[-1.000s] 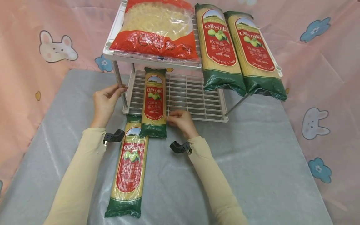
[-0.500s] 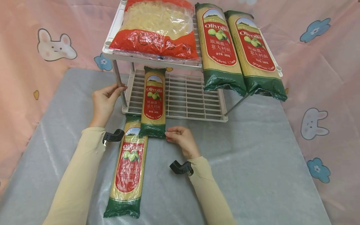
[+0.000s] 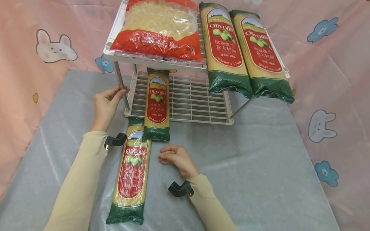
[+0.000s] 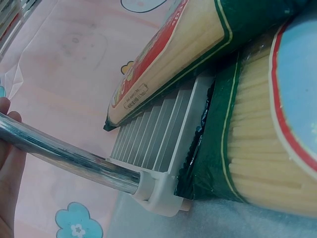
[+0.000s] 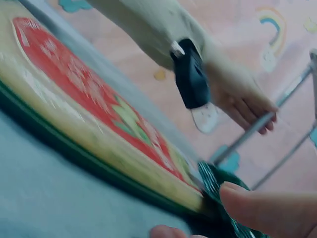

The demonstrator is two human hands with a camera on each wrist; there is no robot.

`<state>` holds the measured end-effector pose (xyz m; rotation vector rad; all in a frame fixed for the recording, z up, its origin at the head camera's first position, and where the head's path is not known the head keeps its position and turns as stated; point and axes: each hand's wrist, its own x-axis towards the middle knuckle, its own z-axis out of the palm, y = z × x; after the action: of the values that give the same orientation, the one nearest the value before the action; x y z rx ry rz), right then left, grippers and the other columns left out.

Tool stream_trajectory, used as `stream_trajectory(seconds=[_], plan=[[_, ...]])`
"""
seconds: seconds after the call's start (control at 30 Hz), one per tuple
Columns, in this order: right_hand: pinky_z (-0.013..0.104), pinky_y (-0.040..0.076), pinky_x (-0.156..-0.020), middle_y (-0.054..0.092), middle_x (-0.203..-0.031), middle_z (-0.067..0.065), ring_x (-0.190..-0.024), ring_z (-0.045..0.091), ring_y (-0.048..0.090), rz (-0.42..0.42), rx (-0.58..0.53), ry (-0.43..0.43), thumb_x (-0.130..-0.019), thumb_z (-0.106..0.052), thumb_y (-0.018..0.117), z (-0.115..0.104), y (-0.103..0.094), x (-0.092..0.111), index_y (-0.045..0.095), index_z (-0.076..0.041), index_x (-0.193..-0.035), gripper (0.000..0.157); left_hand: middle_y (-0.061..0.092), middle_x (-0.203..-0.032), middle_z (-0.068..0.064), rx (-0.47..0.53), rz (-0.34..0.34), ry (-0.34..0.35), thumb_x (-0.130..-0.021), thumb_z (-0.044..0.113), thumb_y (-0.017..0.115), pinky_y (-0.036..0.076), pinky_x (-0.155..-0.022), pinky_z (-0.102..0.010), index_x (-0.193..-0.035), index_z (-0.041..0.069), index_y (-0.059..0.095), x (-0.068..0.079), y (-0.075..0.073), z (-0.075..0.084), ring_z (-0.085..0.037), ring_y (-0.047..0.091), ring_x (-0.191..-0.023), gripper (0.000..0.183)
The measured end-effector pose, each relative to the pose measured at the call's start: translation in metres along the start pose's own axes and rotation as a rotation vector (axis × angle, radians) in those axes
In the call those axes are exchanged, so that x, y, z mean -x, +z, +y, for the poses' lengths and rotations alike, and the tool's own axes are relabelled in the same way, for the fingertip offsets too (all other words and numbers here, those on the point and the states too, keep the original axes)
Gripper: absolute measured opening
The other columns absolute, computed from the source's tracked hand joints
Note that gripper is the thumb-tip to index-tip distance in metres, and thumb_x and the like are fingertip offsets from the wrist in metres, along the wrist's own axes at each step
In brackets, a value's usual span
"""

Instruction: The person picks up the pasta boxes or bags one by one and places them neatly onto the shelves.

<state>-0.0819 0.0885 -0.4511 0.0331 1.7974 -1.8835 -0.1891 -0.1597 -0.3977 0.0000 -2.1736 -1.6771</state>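
My left hand (image 3: pixel 104 104) pinches the front left metal leg (image 3: pixel 118 75) of a white two-tier rack. In the left wrist view, fingertips show around the shiny leg (image 4: pixel 74 156). A spaghetti packet (image 3: pixel 157 107) lies on the lower shelf (image 3: pixel 192 102), its green front end jutting past the edge. That end overlaps the top of another spaghetti packet (image 3: pixel 131 175), which lies on the table. My right hand (image 3: pixel 179 160) is apart from both packets, right of the lower one, with fingers loosely bent and nothing in them. In the right wrist view, its thumb (image 5: pixel 267 210) appears before a green packet end.
On the upper shelf sit a red and clear bag of pasta (image 3: pixel 159 30) and two spaghetti packets (image 3: pixel 226 51) (image 3: pixel 260 57), which overhang its front edge. Grey cloth (image 3: pixel 260 179) covers the table. A pink patterned curtain (image 3: pixel 341 80) hangs behind.
My right hand has left the side of the shelf packet and moved down toward the front, beside the table packet. My left hand stays on the leg.
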Motion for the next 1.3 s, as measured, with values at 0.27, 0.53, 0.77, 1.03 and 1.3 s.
stream_trajectory(seconds=[0.27,0.53,0.77,1.03,1.3], plan=[[0.035,0.059,-0.075,0.067,-0.091,0.028,-0.075,0.020,0.068,-0.107,0.010,0.057,-0.086,0.006,0.061,0.007,0.023,0.004,0.058,0.020,-0.102,0.021,0.068,-0.104,-0.016,0.013,-0.004,-0.006,-0.092,0.016,0.063,0.053,-0.088,-0.025,-0.110,-0.004,0.068,0.000,0.000,0.001,-0.002,0.065,-0.093,0.028],[0.035,0.060,-0.070,0.068,-0.086,0.026,-0.066,0.016,0.066,-0.128,0.064,0.080,-0.085,0.004,0.064,0.007,0.033,0.005,0.061,0.018,-0.096,0.019,0.069,-0.104,-0.015,0.007,0.008,-0.014,-0.092,0.016,0.063,0.054,-0.088,-0.025,-0.110,-0.003,0.069,0.000,-0.001,0.001,-0.002,0.065,-0.093,0.027],[0.033,0.060,-0.066,0.069,-0.082,0.021,-0.060,0.012,0.063,-0.142,0.094,0.126,-0.084,0.003,0.066,0.004,0.039,0.005,0.062,0.015,-0.094,0.017,0.069,-0.104,-0.014,0.006,-0.005,-0.023,-0.092,0.017,0.063,0.053,-0.089,-0.025,-0.112,-0.003,0.068,0.001,0.000,0.002,-0.002,0.065,-0.093,0.028],[0.031,0.060,-0.063,0.067,-0.073,0.011,-0.055,0.011,0.060,-0.178,0.073,0.166,-0.084,0.003,0.066,0.005,0.049,0.003,0.061,0.014,-0.089,0.013,0.069,-0.104,-0.013,0.004,0.003,-0.021,-0.092,0.017,0.063,0.053,-0.088,-0.025,-0.110,-0.002,0.069,0.000,-0.001,0.003,-0.001,0.064,-0.093,0.027],[0.027,0.058,-0.050,0.068,-0.073,0.018,-0.048,0.010,0.057,-0.089,0.044,0.140,-0.081,-0.001,0.071,0.008,0.060,0.003,0.057,0.003,-0.088,0.015,0.069,-0.104,-0.011,0.023,-0.008,-0.034,-0.092,0.015,0.063,0.053,-0.088,-0.025,-0.111,-0.003,0.068,0.000,-0.001,0.001,-0.002,0.065,-0.093,0.027]])
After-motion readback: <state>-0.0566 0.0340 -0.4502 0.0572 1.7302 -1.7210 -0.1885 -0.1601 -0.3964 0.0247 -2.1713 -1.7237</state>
